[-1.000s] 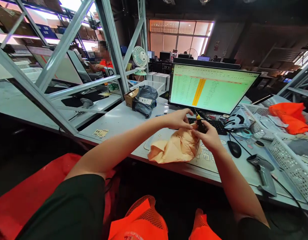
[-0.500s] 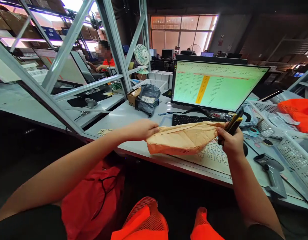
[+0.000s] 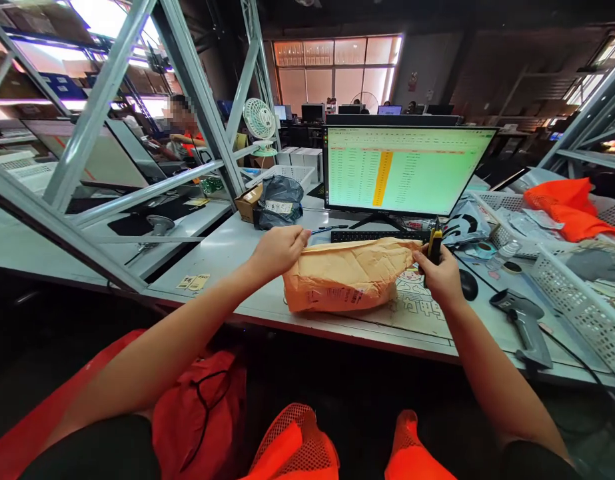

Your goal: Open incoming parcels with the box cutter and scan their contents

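Observation:
A crumpled yellow-orange padded envelope is stretched between my hands above the desk's front edge, with a printed label on its lower side. My left hand is closed on its upper left corner. With thumb and fingers, my right hand pinches the right corner. The same hand also grips a black and yellow utility knife, which points upward. Whatever the envelope contains is hidden.
A monitor and keyboard stand behind the envelope. To the right are a mouse, a barcode scanner and white baskets. A dark plastic parcel lies beside a cardboard box. Metal frame bars rise at left.
My hands have raised the envelope's top edge slightly, so more of its labelled lower side shows. The knife has turned more upright in my right hand. The view has shifted right.

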### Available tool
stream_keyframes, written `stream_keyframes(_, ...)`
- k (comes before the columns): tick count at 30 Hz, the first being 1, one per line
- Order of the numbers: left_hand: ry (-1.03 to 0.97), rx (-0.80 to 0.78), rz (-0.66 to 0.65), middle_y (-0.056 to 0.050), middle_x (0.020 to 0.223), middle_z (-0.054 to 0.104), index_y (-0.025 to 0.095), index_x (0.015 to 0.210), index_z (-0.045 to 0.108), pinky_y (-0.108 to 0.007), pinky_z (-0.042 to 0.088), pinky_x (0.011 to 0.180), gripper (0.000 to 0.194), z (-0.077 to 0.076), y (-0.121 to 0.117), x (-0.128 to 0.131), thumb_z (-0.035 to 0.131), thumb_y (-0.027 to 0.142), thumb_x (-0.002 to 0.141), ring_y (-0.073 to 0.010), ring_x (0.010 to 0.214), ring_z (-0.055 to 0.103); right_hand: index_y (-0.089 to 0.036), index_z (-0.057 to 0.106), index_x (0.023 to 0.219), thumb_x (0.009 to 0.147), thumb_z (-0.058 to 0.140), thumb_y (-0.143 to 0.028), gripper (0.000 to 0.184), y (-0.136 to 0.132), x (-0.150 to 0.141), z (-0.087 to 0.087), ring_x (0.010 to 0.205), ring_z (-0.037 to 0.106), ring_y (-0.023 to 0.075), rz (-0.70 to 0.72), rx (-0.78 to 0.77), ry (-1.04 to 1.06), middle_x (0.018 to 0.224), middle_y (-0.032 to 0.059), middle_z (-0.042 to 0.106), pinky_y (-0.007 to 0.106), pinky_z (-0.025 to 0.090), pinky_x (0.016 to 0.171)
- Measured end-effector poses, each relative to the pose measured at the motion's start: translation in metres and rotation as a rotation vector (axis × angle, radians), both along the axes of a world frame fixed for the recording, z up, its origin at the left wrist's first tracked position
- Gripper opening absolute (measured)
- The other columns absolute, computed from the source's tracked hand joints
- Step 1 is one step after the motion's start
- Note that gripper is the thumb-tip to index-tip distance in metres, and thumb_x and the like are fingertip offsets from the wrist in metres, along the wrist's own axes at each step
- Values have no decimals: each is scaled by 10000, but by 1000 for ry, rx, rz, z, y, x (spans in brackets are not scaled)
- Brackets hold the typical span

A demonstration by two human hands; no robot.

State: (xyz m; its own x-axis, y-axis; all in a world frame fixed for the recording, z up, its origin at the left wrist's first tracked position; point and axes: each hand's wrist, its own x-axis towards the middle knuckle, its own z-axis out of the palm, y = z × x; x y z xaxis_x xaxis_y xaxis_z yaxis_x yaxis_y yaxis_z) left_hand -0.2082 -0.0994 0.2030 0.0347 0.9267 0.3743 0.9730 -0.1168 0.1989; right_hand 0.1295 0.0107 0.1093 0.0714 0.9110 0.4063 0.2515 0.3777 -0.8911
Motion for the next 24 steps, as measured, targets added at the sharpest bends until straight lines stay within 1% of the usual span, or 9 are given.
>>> stream_keyframes(2,-70,65,-13,-71,695,645,204,744,572,-311,310,610,480,-2,1,-1,283,452,1036,-208,662,587,-176,661,992,804,702,-605,469,-8,11,8,777,626,233,-72,127,-180,862,61,665,383,517,713)
stream_keyframes(4,-64,51,-40,-48,666,627,201,824,611,-304,303,603,478,-5,-4,4,336,535,1027,-203,633,580,-177,694,1093,879,643,-610,485,-26,16,21,925,654,279,-83,294,-370,981,101,693,420,522,827)
stream_keyframes(7,72,-97,-168,-28,678,649,197,1011,681,-292,330,618,501,-10,-18,14,596,677,892,-214,658,612,-207,663,1276,967,569,-569,485,-63,18,41,1010,674,293,81,421,-593,1095,114,706,411,532,873)
stream_keyframes(10,190,-234,-368,-49,884,738,222,1203,680,-282,384,674,517,-15,-30,18,739,575,830,-215,771,663,-234,584,1393,973,594,-532,515,-97,19,50,1054,691,307,107,482,-674,1191,118,708,413,549,884)
stream_keyframes(11,208,-261,-422,-54,946,748,234,1205,686,-279,396,696,434,-17,-33,18,711,510,871,-207,801,670,-242,571,1402,965,613,-524,521,-105,21,50,1039,698,311,84,505,-674,1191,116,711,415,556,868)
stream_keyframes(13,217,-280,-438,-62,933,744,217,1061,721,-280,394,702,256,-19,-35,17,588,411,961,-192,795,661,-267,577,1382,952,648,-499,493,-119,25,49,984,710,304,90,548,-669,1147,103,722,408,566,828)
stream_keyframes(16,180,-310,-311,-65,751,689,185,795,668,-295,349,624,384,-16,-33,18,460,420,1015,-184,673,600,-285,605,1358,956,662,-455,440,-131,27,46,950,711,283,202,590,-726,1118,88,725,393,567,815)
stream_keyframes(18,152,-337,-277,-65,730,680,186,771,644,-298,336,601,429,-11,-29,24,437,469,1018,-187,649,579,-269,624,1361,975,638,-455,429,-131,23,44,921,707,272,252,571,-822,1108,93,727,385,561,788)
stream_keyframes(24,283,-416,-359,-92,756,703,184,788,677,-312,340,600,503,3,-28,52,320,420,1052,-195,627,569,-237,702,1284,994,597,-488,398,-109,-10,43,874,707,251,360,535,-983,1071,98,739,347,535,723)
